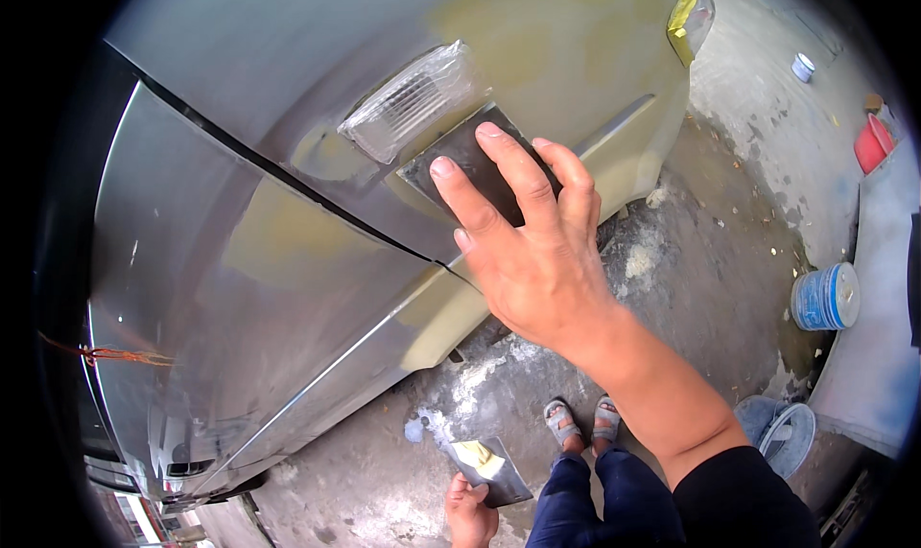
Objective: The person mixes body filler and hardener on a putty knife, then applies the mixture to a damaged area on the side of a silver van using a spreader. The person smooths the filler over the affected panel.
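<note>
My right hand (547,270) reaches up over the car body panel (317,232) and grips a dark, flat putty spreader (482,170). Spread fingertips press its upper face, and its far edge lies against the panel beside a lamp (408,105) wrapped in clear film. Yellowish filler patches (552,35) show on the grey paint around it. Low down, my left hand (468,515) pinches a dark rectangular plate (508,490) by its edge. A dab of pale yellow putty (477,459) sits on that plate.
A blue-and-white bucket (817,299) and a grey pail (782,438) stand on the floor at the right. A red object (873,145) and a small white can (803,67) are farther off. Yellow masking (684,16) covers the panel's far corner. My sandalled feet (564,416) stand below.
</note>
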A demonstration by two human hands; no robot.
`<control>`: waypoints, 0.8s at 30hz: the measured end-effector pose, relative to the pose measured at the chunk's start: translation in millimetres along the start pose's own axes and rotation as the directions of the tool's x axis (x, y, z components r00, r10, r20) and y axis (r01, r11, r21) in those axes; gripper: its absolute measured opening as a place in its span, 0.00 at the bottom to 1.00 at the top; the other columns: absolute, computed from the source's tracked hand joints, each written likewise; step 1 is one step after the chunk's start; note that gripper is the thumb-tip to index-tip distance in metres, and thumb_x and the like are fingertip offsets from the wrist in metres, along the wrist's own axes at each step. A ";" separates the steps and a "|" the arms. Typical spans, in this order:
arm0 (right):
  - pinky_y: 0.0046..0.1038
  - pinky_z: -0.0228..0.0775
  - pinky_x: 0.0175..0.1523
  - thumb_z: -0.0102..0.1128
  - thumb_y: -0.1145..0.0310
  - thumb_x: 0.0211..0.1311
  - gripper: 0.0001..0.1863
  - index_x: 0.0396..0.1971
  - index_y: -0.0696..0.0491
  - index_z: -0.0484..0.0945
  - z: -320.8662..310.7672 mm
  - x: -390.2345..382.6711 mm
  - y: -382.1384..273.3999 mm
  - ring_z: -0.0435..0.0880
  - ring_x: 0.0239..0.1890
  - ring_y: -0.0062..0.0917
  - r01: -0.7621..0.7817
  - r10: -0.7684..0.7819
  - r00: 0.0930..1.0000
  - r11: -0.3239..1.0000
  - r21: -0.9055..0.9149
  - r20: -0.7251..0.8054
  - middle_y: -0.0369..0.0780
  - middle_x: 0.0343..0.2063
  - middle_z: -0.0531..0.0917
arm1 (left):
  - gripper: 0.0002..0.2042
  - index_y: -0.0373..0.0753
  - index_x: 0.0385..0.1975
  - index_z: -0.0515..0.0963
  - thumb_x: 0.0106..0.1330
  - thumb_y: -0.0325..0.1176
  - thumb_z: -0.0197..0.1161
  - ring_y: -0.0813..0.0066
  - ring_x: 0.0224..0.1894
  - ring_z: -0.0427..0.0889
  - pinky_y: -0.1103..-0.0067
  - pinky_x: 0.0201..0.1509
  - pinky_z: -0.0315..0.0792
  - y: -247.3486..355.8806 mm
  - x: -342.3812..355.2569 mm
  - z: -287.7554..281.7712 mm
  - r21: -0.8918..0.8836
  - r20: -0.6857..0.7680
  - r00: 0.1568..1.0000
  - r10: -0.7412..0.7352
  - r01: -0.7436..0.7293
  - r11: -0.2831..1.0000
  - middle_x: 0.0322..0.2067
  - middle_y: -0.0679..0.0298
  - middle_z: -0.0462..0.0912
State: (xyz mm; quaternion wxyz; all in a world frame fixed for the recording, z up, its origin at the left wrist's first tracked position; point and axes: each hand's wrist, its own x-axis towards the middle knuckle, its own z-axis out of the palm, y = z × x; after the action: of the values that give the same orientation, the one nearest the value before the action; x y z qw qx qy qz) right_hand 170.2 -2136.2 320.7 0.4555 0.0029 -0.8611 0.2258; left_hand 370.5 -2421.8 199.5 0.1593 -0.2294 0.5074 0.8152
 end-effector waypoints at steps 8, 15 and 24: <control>0.46 0.59 0.52 0.63 0.70 0.50 0.28 0.55 0.41 0.74 19.9 0.5 -8.3 0.61 0.54 0.47 0.008 -0.012 0.994 0.999 -0.039 -0.107 0.39 0.62 0.63 | 0.16 0.31 0.43 0.72 0.52 0.20 0.53 0.65 0.48 0.78 0.70 0.59 0.68 -2.5 5.5 -12.4 -0.021 0.016 1.000 0.005 -0.005 1.000 0.44 0.55 0.80; 0.46 0.58 0.51 0.62 0.71 0.49 0.28 0.55 0.41 0.74 13.0 -10.6 -8.6 0.61 0.54 0.47 0.021 -0.024 0.999 0.995 -0.099 -0.029 0.39 0.62 0.63 | 0.17 0.31 0.44 0.73 0.51 0.19 0.53 0.66 0.48 0.78 0.71 0.59 0.68 -5.9 10.7 -23.6 0.016 0.033 0.999 0.009 -0.010 1.000 0.43 0.56 0.80; 0.45 0.58 0.51 0.62 0.71 0.48 0.29 0.55 0.41 0.74 15.9 -1.8 -10.6 0.61 0.54 0.47 0.052 -0.058 0.997 0.991 -0.127 -0.042 0.39 0.61 0.63 | 0.15 0.32 0.42 0.73 0.52 0.18 0.52 0.67 0.47 0.79 0.71 0.58 0.69 -11.7 15.8 -31.2 -0.004 0.084 0.996 -0.013 0.013 1.000 0.43 0.56 0.81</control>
State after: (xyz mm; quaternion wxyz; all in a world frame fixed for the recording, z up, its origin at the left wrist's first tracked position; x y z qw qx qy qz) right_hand 161.0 -2152.3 315.7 0.4805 -0.0072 -0.8626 0.1585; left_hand 369.6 -2444.5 170.4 0.1852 -0.1988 0.4969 0.8242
